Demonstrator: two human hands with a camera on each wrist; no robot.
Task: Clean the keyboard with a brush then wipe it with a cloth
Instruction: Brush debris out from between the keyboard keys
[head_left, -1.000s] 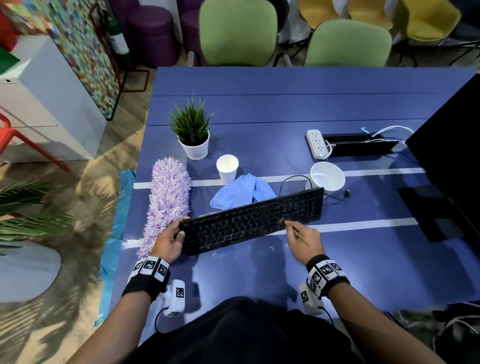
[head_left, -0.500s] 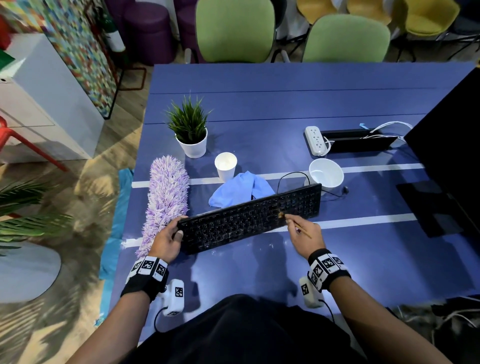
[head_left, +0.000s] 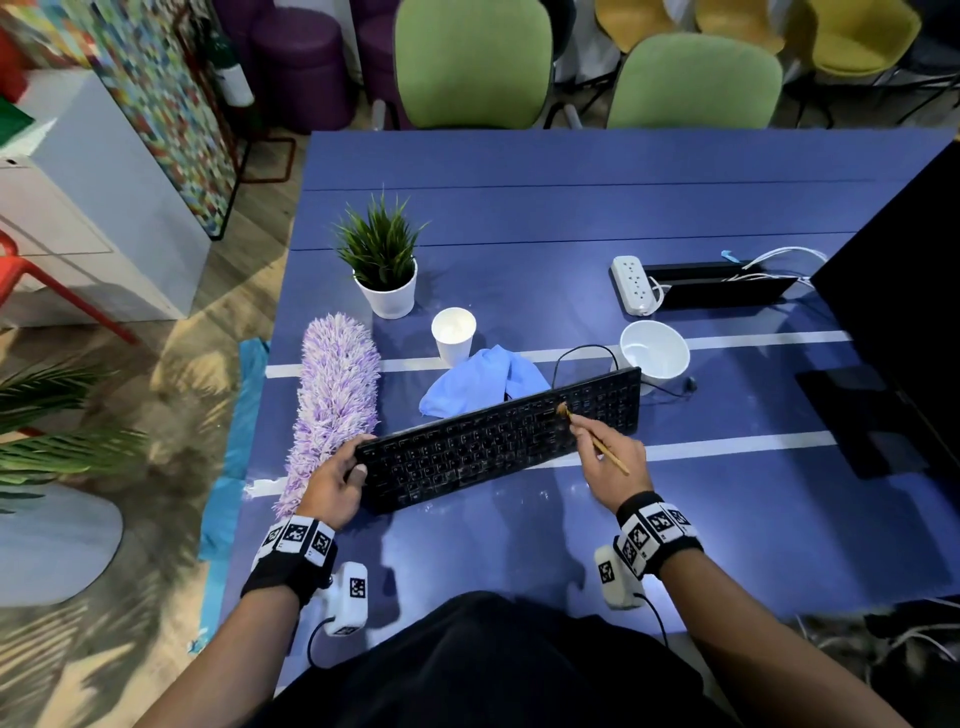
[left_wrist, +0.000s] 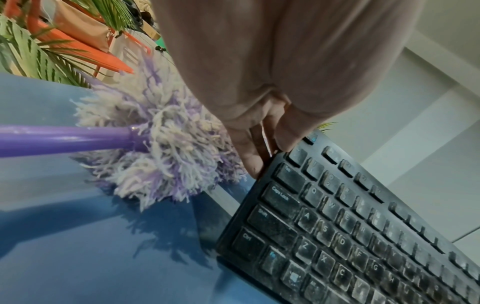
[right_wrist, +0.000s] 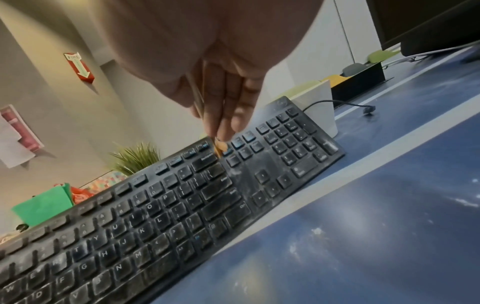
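Keyboard (head_left: 498, 439): dusty, black, on our desk (head_left: 623, 208). Left hand (head_left: 332, 480) grips its left end; right hand (head_left: 605, 460) pinches brush (head_left: 592, 439), bristles seemingly touching the upper keys.

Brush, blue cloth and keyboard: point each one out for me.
brush (head_left: 597, 442), head view, middle of its wooden handle.
blue cloth (head_left: 475, 382), head view, centre of the crumpled fabric.
keyboard (head_left: 467, 452), head view, middle of the key field.

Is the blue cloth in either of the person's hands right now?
No, the blue cloth lies on the table behind the keyboard, untouched by either hand.
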